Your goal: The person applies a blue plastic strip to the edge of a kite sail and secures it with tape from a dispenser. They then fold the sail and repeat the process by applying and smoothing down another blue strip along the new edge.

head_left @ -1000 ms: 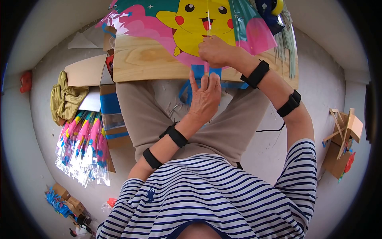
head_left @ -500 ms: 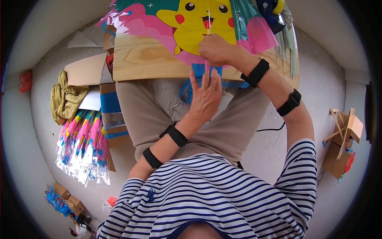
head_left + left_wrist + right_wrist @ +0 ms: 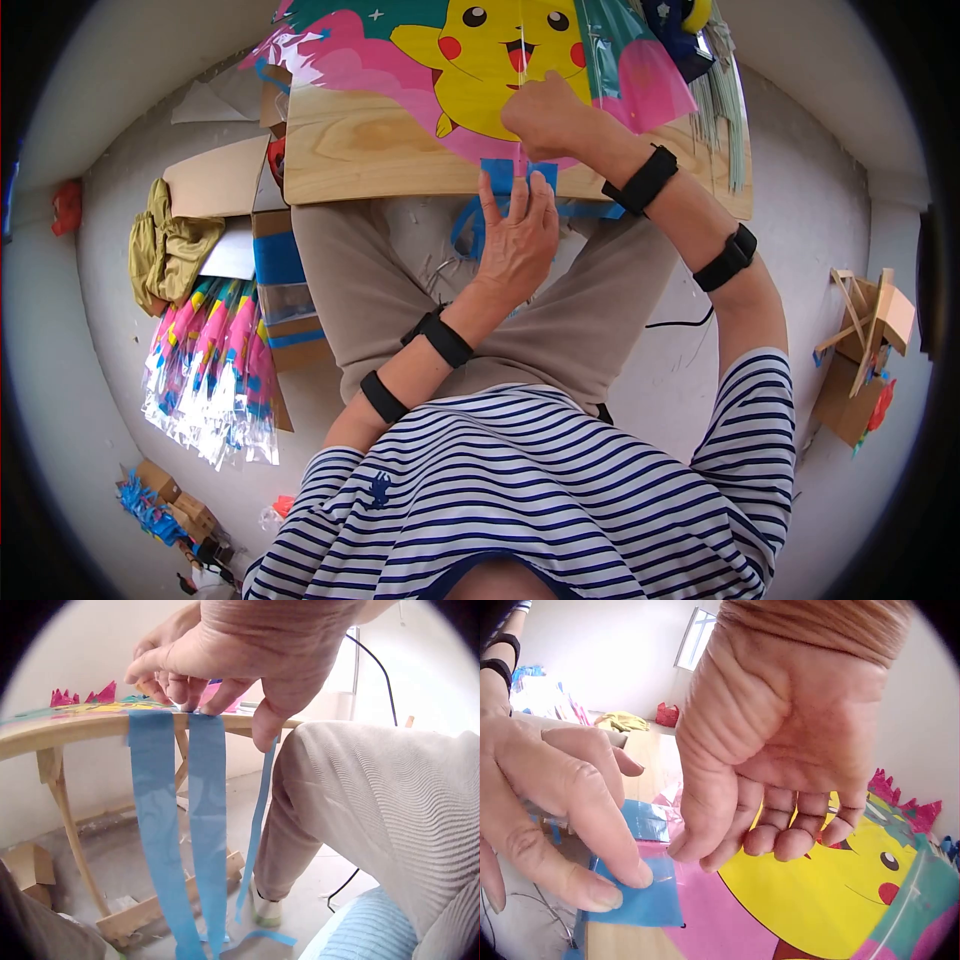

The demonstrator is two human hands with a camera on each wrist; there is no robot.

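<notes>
A kite of shiny printed plastic (image 3: 475, 95), with a yellow cartoon figure on pink and green, lies over the table's near edge. My right hand (image 3: 548, 122) is over its middle, fingers curled, with thumb and forefinger pinching at the line of the thin center rod (image 3: 524, 45). The part between those fingertips is hidden. My left hand (image 3: 517, 240) stretches its fingers onto the blue strip (image 3: 658, 900) and narrow pink band (image 3: 520, 160) at the table edge. Below that edge, blue tails (image 3: 154, 795) hang down in the left wrist view.
Thin pale sticks (image 3: 720, 130) hang over the right side of the wooden table (image 3: 350, 160). At left, a taped cardboard box (image 3: 280, 260) stands by folded kites in clear sleeves (image 3: 215, 370) and a mustard cloth (image 3: 160, 250). My knees are under the table edge.
My right hand has moved slightly away from my body along the kite's middle line. My left fingertips have crept a little farther onto the table edge.
</notes>
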